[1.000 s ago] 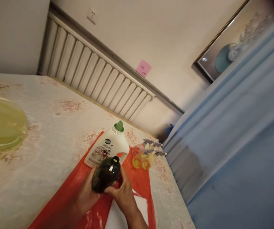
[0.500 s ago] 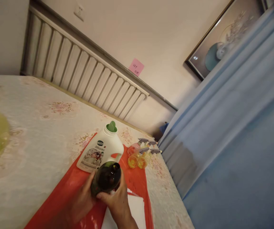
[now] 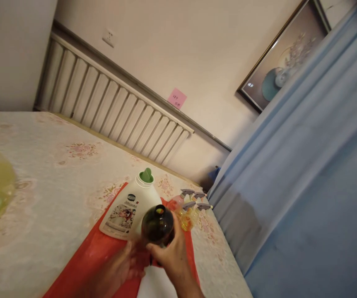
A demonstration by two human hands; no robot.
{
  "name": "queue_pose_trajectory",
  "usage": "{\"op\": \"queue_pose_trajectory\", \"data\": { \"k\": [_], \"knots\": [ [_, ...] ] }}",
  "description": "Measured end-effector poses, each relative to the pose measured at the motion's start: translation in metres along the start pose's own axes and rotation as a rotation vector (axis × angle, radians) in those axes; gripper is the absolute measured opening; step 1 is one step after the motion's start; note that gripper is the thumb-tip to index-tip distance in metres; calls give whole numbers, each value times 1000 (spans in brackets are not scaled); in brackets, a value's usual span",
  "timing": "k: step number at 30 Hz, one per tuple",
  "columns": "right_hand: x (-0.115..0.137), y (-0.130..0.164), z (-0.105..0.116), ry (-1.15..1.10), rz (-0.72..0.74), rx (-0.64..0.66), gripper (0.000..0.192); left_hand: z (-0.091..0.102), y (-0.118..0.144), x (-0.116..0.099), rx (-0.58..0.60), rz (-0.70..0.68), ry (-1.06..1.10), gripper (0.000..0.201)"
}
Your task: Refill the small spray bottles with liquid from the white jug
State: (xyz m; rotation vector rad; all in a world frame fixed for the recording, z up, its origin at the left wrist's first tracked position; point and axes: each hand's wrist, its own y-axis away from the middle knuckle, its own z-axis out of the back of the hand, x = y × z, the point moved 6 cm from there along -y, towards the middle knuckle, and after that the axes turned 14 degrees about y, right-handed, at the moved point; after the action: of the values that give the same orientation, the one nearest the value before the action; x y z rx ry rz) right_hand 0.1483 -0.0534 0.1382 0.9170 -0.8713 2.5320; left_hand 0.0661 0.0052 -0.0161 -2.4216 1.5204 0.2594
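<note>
Step in hand: apparently one-handed support of the dark bottle [image 3: 156, 225]. The right hand [image 3: 174, 250] grips it at lower centre of the frame, beside the white jug [image 3: 130, 215]. The left hand [image 3: 127, 265] is loosely spread, blurred — contact cannot be confirmed. The bottle's mouth appears uncapped; the next move calls for a firm grip — mouth kept up.

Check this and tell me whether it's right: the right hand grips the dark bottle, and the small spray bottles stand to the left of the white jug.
Not quite; the side is wrong. The head view shows the small spray bottles to the right of the white jug. The right hand does grip the dark bottle.
</note>
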Motion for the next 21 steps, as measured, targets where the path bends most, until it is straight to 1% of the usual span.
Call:
{"op": "queue_pose_trajectory", "data": {
  "k": [3,5,9,14,18,21],
  "knots": [
    [8,-29,19,114,91,-20,83,2,3,-3,-113,-20,-56,30],
    [9,-49,29,192,130,-46,86,0,4,-4,-120,-20,-54,25],
    [13,-82,43,391,230,-71,85,1,4,-5,-105,-24,-68,24],
    [26,-108,47,533,351,-14,80,5,3,-8,-122,-58,-113,24],
    [38,-120,45,601,445,38,79,9,1,-7,-134,-48,-125,23],
    [45,-125,43,647,465,59,79,13,0,-6,-137,-40,-111,23]
  ]
}}
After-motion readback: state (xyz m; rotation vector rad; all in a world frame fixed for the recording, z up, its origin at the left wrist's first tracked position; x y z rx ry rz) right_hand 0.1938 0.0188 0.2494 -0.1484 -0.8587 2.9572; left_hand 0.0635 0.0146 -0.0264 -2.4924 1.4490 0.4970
